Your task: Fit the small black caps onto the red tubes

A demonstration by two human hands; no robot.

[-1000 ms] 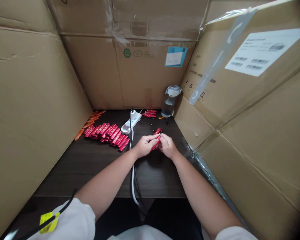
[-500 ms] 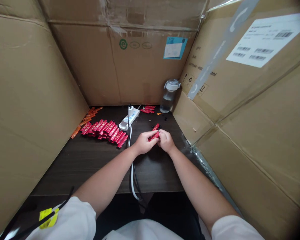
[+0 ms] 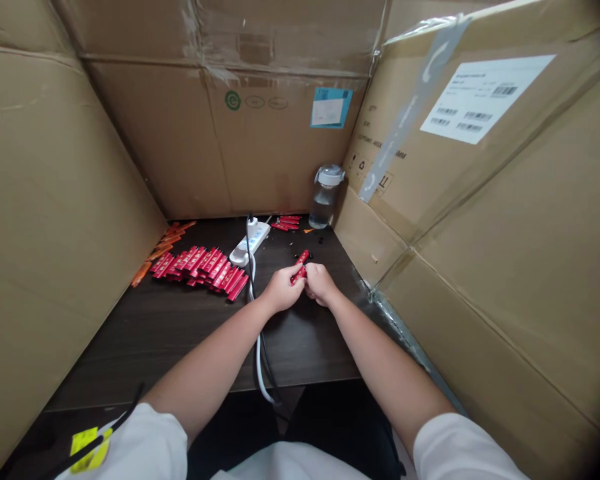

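Note:
My left hand (image 3: 281,289) is closed on a short red stick with gold print (image 3: 299,275), pinched between thumb and fingers. Right against it, my right hand (image 3: 321,285) is curled at the stick's near end; what its fingers grip is hidden. Just beyond the hands lies another red stick (image 3: 304,256), with small black bits (image 3: 309,257) beside it. To the left, a heap of similar red sticks (image 3: 200,267), several with black tips, spreads over the dark table (image 3: 180,340).
A white power strip (image 3: 250,244) with a plug and cables (image 3: 258,347) lies left of my hands. Orange strips (image 3: 157,253) line the left box wall. Farther back are a few red sticks (image 3: 286,223) and a water bottle (image 3: 324,200). Cardboard (image 3: 280,153) encloses the table.
My right hand has turned and curled tighter beside the red stick, which my left hand still holds. The whole view has shifted slightly.

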